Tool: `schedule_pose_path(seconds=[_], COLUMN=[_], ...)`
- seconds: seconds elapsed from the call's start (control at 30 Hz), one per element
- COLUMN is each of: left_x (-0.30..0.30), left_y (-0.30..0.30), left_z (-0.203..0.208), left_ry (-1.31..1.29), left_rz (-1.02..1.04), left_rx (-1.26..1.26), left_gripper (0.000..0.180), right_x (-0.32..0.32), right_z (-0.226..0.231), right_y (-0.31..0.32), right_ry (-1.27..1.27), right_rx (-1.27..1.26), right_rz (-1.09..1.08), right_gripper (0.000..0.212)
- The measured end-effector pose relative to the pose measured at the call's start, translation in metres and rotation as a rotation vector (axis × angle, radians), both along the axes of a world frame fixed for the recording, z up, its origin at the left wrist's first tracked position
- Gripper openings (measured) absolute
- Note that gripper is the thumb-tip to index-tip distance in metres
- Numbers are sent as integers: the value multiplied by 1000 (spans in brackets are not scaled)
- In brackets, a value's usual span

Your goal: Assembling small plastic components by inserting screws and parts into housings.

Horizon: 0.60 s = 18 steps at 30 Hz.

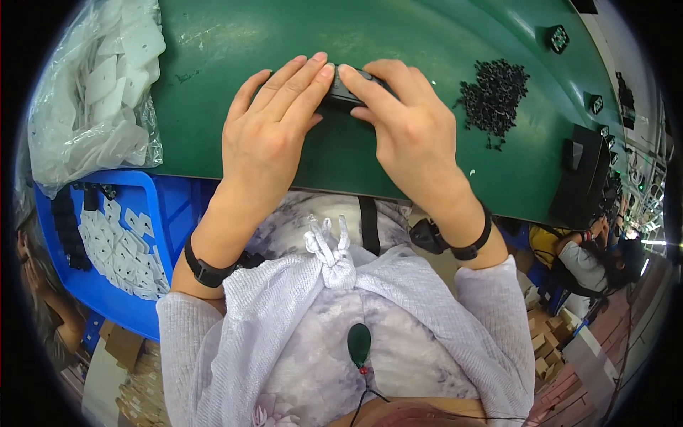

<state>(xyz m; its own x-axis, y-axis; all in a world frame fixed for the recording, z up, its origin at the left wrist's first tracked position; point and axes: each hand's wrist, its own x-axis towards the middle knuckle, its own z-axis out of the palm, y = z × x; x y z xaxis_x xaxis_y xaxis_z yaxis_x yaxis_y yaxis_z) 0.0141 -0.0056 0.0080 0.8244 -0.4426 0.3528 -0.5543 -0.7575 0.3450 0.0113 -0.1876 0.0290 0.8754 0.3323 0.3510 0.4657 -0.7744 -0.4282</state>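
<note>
Over the green table (206,128), a small black plastic block (343,94) with a greyish top sits between my two hands. My left hand (274,121) lies along its left side, fingers long and close together, with the index fingertip on its top and the thumb lower down. From the other side my right hand (409,114) grips the block, thumb pressing on top and fingers curled around its far right edge. Both thumbs almost meet the block's near side. Much of it is hidden under my fingers, so its exact kind cannot be made out.
A pile of small black parts (494,99) lies to the right. At the left are a clear bag of white plates (107,85) and a blue bin (153,213) holding white pieces (121,245). Black square units (557,39) line the far right, where another person (587,263) sits.
</note>
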Motion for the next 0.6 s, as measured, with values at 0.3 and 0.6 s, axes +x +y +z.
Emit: schedule_pose_path(seconds=[0.3,0.6], left_x=[31,3], left_y=[-12,-22], left_z=[-6,15], left_ry=[-103,537], left_rz=[-10,-75], left_rx=[-164,-996], left_gripper=[37,19], right_x=[34,4], right_z=[-1,8], right_y=[-23,-11], right_ry=[148,174], right_rx=[206,518], right_rz=[114,76], right_gripper=[34,44])
